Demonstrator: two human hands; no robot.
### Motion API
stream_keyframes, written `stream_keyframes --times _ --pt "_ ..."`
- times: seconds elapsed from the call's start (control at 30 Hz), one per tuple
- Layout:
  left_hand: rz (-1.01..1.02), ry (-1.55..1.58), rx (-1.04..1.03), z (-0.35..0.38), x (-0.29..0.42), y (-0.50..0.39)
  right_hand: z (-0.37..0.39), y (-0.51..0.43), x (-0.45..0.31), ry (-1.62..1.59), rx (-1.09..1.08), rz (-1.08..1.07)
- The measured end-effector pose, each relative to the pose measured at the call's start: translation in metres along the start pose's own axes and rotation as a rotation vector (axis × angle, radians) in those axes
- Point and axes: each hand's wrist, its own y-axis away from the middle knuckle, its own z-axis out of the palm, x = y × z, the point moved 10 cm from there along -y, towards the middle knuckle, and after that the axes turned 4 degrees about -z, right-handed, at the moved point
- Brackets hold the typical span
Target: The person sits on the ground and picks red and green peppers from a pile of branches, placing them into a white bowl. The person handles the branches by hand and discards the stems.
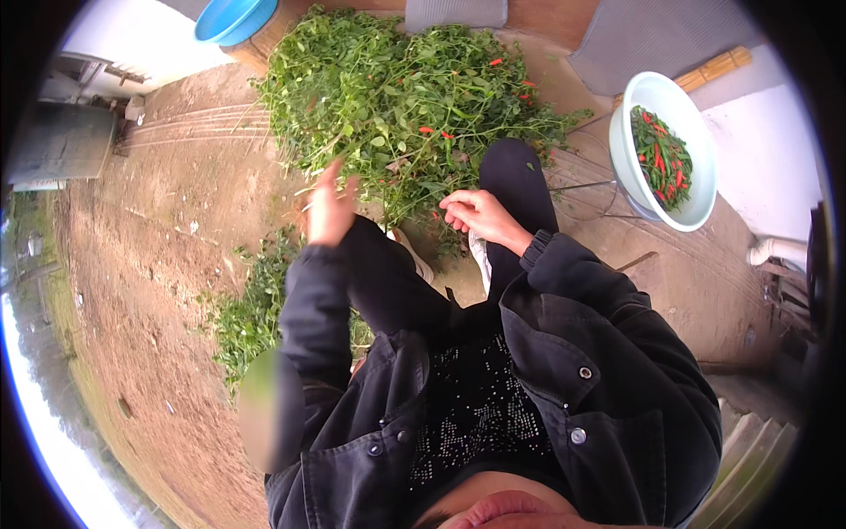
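Observation:
In front of me lies a large heap of uprooted chili pepper plants [377, 92] with green leaves and scattered red chilies [426, 129]. My left hand [330, 208], blurred, is raised at the heap's lower left edge. Its fingers are apart, and I see nothing in them. Over the near side of the heap, beside my right knee, my right hand [486, 215] has its fingers curled in. Whether something small sits between those fingertips is hidden. To the right, a pale blue plastic basin [706, 165] contains picked red and green chilies [661, 159].
A smaller pile of green plants [251, 311] lies by my left leg. The basin rests on a metal-legged stand [588, 185]. A bright blue basin [234, 20] is at the far left, above a wooden surface. Bare dirt ground [152, 278] stretches left.

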Motion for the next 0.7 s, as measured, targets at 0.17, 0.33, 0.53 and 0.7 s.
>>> stream_keyframes --times 0.17,0.33,0.53,0.7 --pt "-0.196 -0.236 -0.478 0.203 0.010 -0.037 -0.008 0.035 -0.028 0.014 0.023 -0.048" --pt "-0.174 0.198 -0.252 0.201 0.032 -0.055 -0.067 0.082 -0.025 -0.109 0.193 -0.057" --pt "-0.303 0.618 -0.263 0.102 0.117 -0.061 -0.141 0.079 -0.051 -0.187 0.377 -0.218" --pt "-0.226 0.596 -0.208 0.032 0.180 -0.014 -0.147 0.060 -0.118 -0.123 0.410 -0.470"
